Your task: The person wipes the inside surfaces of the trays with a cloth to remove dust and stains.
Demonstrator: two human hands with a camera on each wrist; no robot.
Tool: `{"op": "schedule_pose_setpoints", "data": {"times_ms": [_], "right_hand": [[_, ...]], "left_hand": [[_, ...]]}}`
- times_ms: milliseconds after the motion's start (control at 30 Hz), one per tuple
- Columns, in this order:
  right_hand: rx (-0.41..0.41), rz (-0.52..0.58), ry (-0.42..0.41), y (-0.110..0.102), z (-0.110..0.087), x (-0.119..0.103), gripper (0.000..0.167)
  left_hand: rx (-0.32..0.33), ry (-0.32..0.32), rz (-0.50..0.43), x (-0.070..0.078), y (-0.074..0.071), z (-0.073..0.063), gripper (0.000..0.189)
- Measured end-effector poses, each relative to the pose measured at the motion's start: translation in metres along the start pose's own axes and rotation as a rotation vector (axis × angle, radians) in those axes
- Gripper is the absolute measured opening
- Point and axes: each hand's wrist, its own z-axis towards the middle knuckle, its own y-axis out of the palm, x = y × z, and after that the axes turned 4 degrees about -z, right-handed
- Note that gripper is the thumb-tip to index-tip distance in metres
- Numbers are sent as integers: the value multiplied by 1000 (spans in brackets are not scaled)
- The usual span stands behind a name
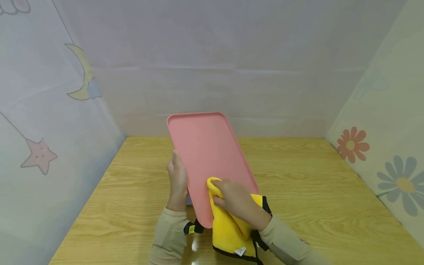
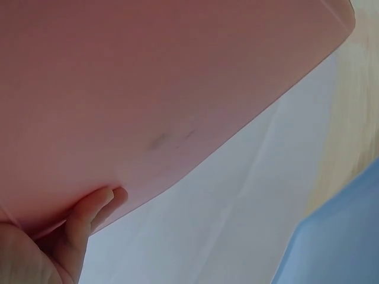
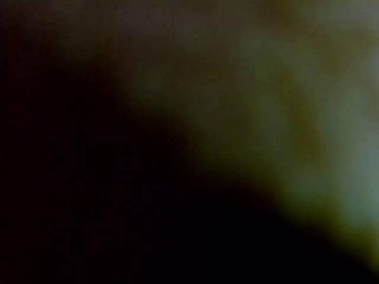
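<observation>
A pink rectangular tray (image 1: 208, 147) is held up at a tilt over the table in the head view. My left hand (image 1: 177, 180) grips its left rim, thumb up along the edge. The left wrist view has the tray's underside (image 2: 177, 77), with a few dark smudges, and the left hand's fingers (image 2: 89, 216) against it. My right hand (image 1: 236, 198) holds a bunched yellow cloth (image 1: 228, 232) with black edging and a white tag against the lower part of the tray's face. Dark blur fills the right wrist view.
Beneath stands a wooden table (image 1: 139, 176). Part of a blue thing (image 1: 189, 200) shows behind the tray; a light blue surface (image 2: 337, 236) fills the left wrist view's lower right corner. Printed cloth walls (image 1: 212, 81) enclose the back and sides.
</observation>
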Motion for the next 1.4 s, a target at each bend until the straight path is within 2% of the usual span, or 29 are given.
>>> {"op": "schedule_pose_setpoints", "data": {"times_ms": [100, 333, 633, 833, 967, 1100, 1400], "right_hand": [[9, 7, 52, 1, -1, 13, 11], [-47, 28, 246, 7, -1, 41, 10], [-97, 14, 334, 8, -2, 74, 13], [-79, -5, 356, 12, -3, 88, 14], [-71, -7, 335, 13, -3, 91, 11], [-80, -2, 330, 13, -3, 91, 12], [-49, -16, 271, 14, -5, 77, 10]], "left_hand": [[26, -2, 26, 1, 0, 1, 42], [63, -57, 29, 3, 0, 1, 41], [76, -37, 18, 7, 0, 2, 39], [49, -43, 5, 7, -1, 3, 39], [73, -41, 19, 6, -1, 5, 39], [92, -30, 35, 6, -1, 5, 39], [69, -36, 65, 9, -2, 4, 41]]}}
